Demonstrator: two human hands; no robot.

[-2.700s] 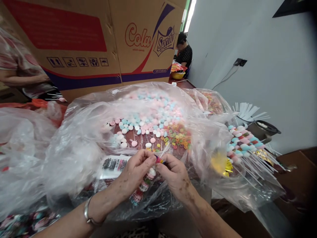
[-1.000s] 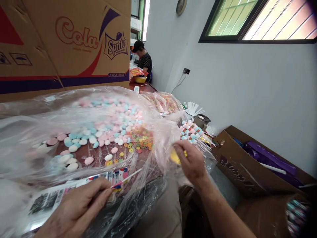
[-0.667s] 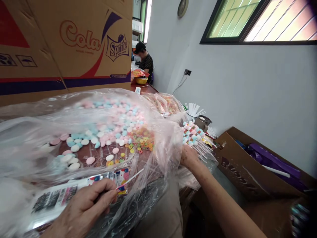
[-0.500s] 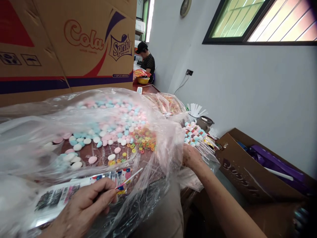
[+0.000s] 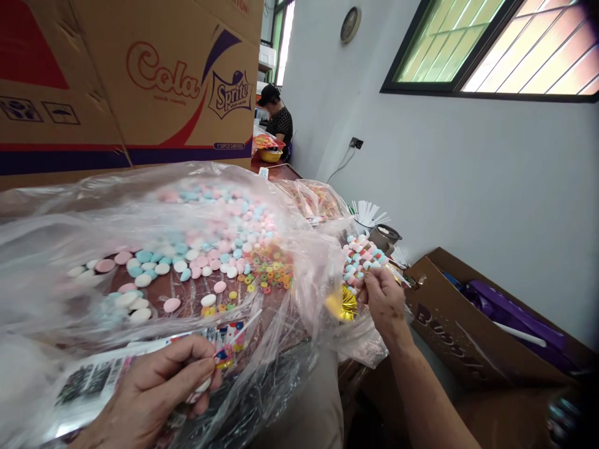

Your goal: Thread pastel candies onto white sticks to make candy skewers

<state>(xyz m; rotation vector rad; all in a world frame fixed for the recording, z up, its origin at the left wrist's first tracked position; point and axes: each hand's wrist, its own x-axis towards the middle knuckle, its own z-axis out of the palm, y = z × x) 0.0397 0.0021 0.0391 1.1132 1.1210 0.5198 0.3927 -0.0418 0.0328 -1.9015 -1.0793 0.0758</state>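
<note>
two hands at work: the left hand [image 5: 154,390] pinches a stick [image 5: 234,340] strung with candy low over the plastic, near the loose discs [image 5: 187,262] and rings [image 5: 266,274], too many to count. the right hand [image 5: 384,299] grips a gold foil [image 5: 344,307] beside one heap of finished skewers [image 5: 362,259]. threading looks underway; fitting the foil would need both hands brought together.

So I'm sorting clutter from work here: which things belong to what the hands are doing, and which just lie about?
In hand:
- left hand pinching a candy stick
- right hand at the finished candy sticks, by a gold foil piece
- pastel candies and ring candies on the plastic sheet

Lying about:
- Cola Sprite carton
- brown box
- wall clock
</note>
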